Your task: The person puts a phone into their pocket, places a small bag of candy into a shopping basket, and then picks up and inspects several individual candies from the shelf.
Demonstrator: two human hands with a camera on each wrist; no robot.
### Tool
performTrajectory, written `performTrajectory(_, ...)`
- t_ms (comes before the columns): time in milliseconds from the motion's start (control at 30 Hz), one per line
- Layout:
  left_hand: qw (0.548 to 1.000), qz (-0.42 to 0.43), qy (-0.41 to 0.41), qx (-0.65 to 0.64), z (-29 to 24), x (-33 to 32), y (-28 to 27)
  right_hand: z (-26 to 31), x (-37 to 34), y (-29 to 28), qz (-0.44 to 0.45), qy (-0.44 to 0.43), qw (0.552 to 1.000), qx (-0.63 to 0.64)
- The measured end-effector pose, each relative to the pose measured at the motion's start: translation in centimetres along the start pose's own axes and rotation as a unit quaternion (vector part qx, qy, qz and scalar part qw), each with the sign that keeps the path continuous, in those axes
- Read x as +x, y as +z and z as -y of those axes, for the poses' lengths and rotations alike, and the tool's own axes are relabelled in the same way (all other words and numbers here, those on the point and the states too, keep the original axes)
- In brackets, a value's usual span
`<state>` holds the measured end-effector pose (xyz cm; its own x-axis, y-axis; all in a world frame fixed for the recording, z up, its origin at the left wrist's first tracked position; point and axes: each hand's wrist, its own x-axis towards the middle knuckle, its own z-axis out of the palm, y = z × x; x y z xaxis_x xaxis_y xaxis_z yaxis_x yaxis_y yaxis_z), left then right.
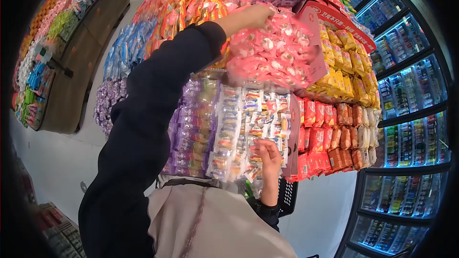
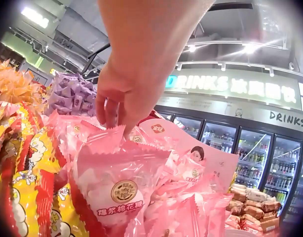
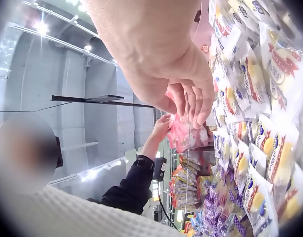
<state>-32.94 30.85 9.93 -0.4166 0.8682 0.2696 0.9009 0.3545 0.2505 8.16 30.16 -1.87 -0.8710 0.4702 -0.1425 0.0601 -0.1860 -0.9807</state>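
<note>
My left hand point(image 1: 258, 18) reaches across the display to the far part of a heap of pink marshmallow packets point(image 1: 270, 59). In the left wrist view its fingers point down among the pink packets point(image 2: 124, 190), and the fingertips are hidden behind a front packet, so I cannot tell whether they grip one. Lower down, my right hand point(image 1: 268, 156) hovers by the white-wrapped snack packets point(image 1: 256, 114). Its fingers point(image 3: 193, 101) are loosely bent with nothing between them, beside the white packets point(image 3: 275, 148) in the right wrist view.
Purple packets point(image 1: 191, 129) lie left of the white ones. Pink cardboard dividers point(image 1: 290, 138) separate these from red packets point(image 1: 315, 138) and yellow packets point(image 1: 342, 62). A black basket point(image 1: 288, 196) is low by my right arm. Drink fridges point(image 1: 411, 138) line the right; another candy stand point(image 1: 71, 62) is at left.
</note>
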Motion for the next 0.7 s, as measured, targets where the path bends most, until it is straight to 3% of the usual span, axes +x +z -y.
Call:
performTrajectory(100,0.999,0.022,-0.028,0.017,-0.1,-0.1,-0.6,-0.1,0.2,-0.2,0.011,-0.004,1.000,-0.004)
performTrajectory(200,0.993,-0.114,-0.025,0.010,-1.1,-1.3,-2.4,0.4,0.2,0.0,0.007,0.010,1.000,-0.008)
performTrajectory(267,0.976,-0.209,0.051,-0.038,-1.9,-2.3,-3.7,0.4,0.2,0.1,0.007,0.006,1.000,0.001)
performTrajectory(333,0.947,-0.263,0.060,-0.173,-6.0,-6.4,-6.0,0.2,0.2,-0.1,0.005,-0.016,1.000,0.004)
performTrajectory(400,0.942,-0.277,0.054,-0.180,-9.5,-11.3,-6.8,0.0,0.1,-0.3,0.001,-0.023,1.000,0.013)
performTrajectory(533,0.941,-0.188,-0.018,-0.280,-11.8,-19.7,-3.7,-0.7,-0.3,-0.5,-0.014,-0.014,0.999,0.029)
performTrajectory(700,0.907,-0.037,-0.159,-0.389,-11.4,-26.5,2.1,-2.2,-0.6,-1.0,-0.011,-0.033,0.999,-0.010)
